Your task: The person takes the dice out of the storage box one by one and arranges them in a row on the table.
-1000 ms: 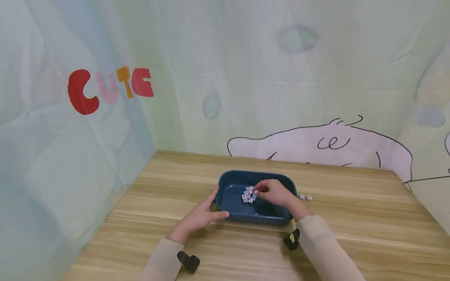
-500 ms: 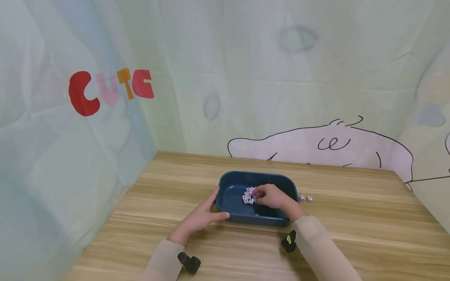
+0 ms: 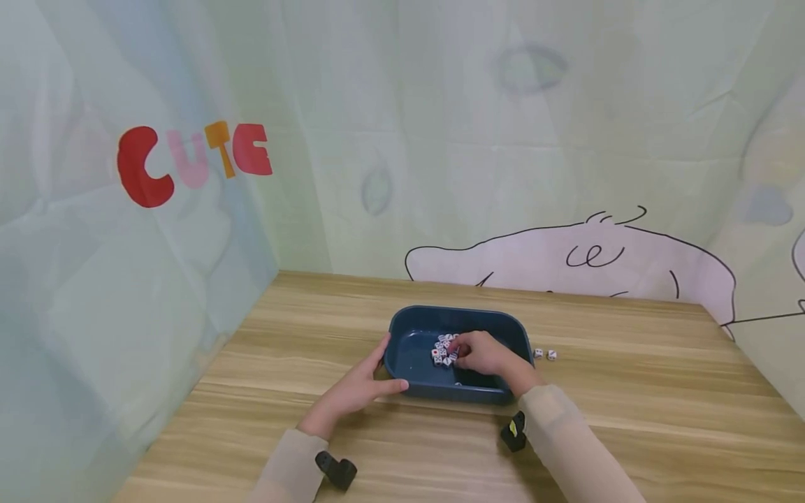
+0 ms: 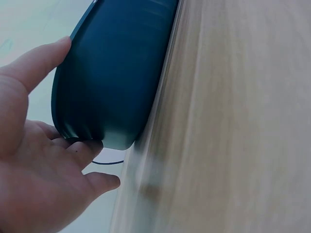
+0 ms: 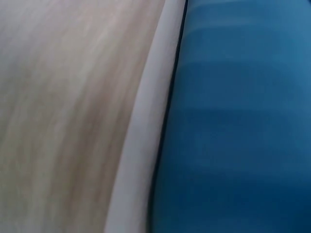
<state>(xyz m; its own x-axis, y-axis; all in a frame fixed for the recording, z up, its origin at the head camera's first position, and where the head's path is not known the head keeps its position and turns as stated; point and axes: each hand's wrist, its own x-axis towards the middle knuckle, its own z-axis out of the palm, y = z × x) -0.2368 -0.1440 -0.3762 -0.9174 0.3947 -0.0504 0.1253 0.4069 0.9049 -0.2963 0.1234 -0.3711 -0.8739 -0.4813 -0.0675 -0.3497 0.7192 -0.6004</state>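
A dark blue plastic basin stands on the wooden table. My left hand holds its left end, the thumb on the near wall and the fingers round the left side. In the left wrist view the thumb of my left hand touches the rim, and fingers bend under the basin's end. Inside lies a cluster of small white dice. My right hand reaches over the near wall and pinches dice at the cluster's right side, its fingertips partly hiding them. The right wrist view shows only the basin wall and table, no fingers.
Two loose dice lie on the table just right of the basin. One more die shows partly inside, by the near wall. A printed cloth rises behind the table and along its left side.
My right hand has moved slightly left and down into the cluster, and its fingertips now cover dice that showed before. The left hand and basin have stayed in place.
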